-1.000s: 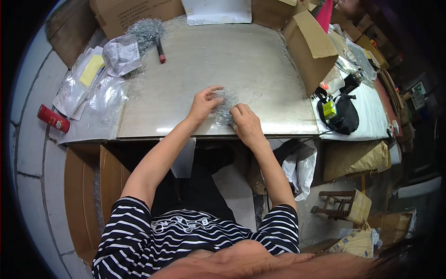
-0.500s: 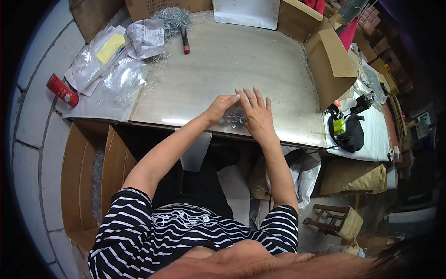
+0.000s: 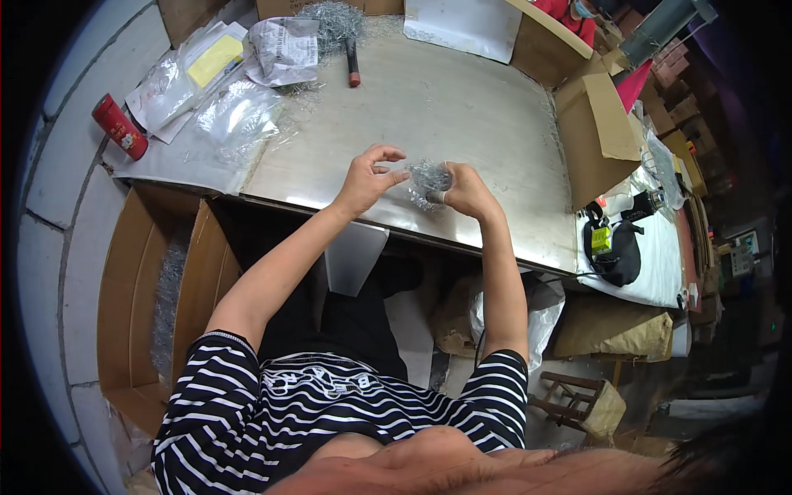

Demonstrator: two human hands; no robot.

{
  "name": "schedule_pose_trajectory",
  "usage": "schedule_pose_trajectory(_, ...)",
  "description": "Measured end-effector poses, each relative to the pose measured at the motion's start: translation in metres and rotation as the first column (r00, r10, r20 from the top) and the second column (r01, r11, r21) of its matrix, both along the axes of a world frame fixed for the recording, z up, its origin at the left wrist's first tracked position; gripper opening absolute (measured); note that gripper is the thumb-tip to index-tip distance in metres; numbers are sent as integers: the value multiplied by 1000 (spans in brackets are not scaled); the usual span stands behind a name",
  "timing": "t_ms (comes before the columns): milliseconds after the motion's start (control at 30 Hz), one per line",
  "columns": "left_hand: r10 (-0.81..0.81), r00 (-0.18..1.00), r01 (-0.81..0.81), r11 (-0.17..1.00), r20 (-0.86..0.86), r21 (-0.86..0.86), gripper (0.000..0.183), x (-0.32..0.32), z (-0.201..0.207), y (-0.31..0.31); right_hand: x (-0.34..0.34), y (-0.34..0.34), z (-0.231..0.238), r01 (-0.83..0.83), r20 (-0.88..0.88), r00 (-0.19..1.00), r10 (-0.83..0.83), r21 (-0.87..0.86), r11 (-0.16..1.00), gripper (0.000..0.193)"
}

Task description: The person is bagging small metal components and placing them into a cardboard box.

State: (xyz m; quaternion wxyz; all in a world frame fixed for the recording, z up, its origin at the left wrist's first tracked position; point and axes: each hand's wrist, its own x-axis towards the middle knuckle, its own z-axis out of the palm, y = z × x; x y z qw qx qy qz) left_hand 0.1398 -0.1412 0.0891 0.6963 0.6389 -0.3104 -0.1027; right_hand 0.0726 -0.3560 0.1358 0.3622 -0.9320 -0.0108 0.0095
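Note:
Near the front of the metal-topped table (image 3: 346,124), my right hand (image 3: 469,191) grips a loose clump of thin, silvery wire pieces (image 3: 427,178) between thumb and fingers. Just left of the clump is my left hand (image 3: 367,180), its thumb and fingers curved apart with a gap between them; I see nothing in it. The exact kind of the wire pieces is too small to tell. A larger heap of similar silvery pieces (image 3: 332,23) lies at the far left of the tabletop, and a dark tool handle with a red end (image 3: 353,66) rests beside it.
Clear plastic bags (image 3: 235,120), papers and a red canister (image 3: 120,128) lie on the left. Cardboard flaps (image 3: 598,136) edge the right side, beside a black pouch (image 3: 619,256). An open carton (image 3: 140,305) stands below left, a stool (image 3: 582,404) below right. Another person (image 3: 573,18) is behind.
The hands were close together over wire pieces on the tabletop. Now they have parted, and my right hand has gathered the pieces into a clump. The view has shifted slightly.

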Motion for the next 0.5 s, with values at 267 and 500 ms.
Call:
schedule_pose_trajectory(267, 72, 997, -72, 997, 25, -20, 17, 9, -12, 16, 4, 45, 7, 12, 22, 1000, -7, -252, 968, 35)
schedule_pose_trajectory(500, 81, 997, -82, 996, 19, 38, 6, 13, -1, 18, 3, 62, 7, 24, -28, 999, -33, -281, 959, 47)
